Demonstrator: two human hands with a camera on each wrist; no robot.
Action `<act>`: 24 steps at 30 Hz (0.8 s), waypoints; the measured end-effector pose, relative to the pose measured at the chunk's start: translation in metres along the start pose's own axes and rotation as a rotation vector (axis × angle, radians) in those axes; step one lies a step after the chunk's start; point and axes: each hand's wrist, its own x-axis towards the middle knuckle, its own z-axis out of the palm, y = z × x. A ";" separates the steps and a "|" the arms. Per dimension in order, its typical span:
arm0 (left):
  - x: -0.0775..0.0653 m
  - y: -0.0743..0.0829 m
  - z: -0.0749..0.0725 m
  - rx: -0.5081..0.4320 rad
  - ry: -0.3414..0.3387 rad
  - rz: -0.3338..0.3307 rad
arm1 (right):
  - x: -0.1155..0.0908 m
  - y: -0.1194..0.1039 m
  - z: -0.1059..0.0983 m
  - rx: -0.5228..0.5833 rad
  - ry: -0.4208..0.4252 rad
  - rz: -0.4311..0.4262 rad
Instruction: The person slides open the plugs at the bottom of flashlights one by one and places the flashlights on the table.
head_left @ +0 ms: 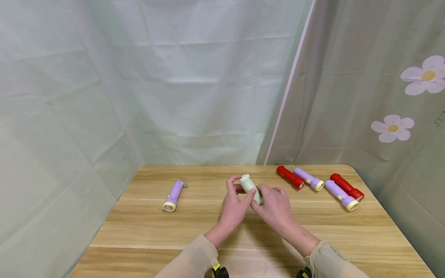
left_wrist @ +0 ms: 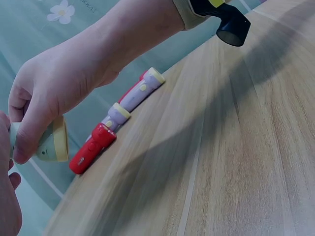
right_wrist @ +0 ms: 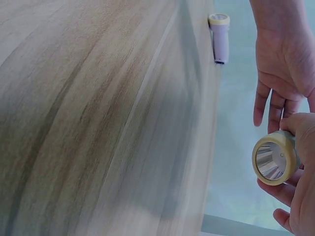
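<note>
Both hands hold a pale green flashlight [head_left: 247, 183] above the wooden table, tilted with its narrow tail end up and away. My right hand [head_left: 276, 204] grips it near the head, thumb along the body. The left hand [head_left: 233, 204] has its thumb against the body and its index finger bent at the tail. In the right wrist view, the flashlight's cream rim [right_wrist: 290, 160] circles a shiny reflector, and the left hand's other fingers [right_wrist: 276, 105] hang behind it. The left wrist view shows the right hand [left_wrist: 59, 88] wrapped over the barrel.
A purple flashlight [head_left: 175, 195] with a small grey tab sticking out lies at the left. Toward the back right lie a red flashlight [head_left: 290, 177], a purple one [head_left: 308, 178], another red one [head_left: 347, 187] and another purple one [head_left: 341, 195]. Curtains [head_left: 208, 96] hang behind the table [head_left: 139, 227].
</note>
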 end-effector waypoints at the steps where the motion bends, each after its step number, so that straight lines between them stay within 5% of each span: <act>1: 0.000 -0.001 0.000 0.004 -0.001 0.001 | 0.000 0.000 0.000 -0.002 0.003 0.000; 13: -0.003 -0.003 -0.001 -0.002 -0.017 -0.009 | -0.002 0.002 0.001 -0.006 0.015 -0.018; 24: -0.005 -0.003 0.001 -0.121 -0.032 -0.012 | -0.004 0.002 0.002 -0.020 0.034 -0.060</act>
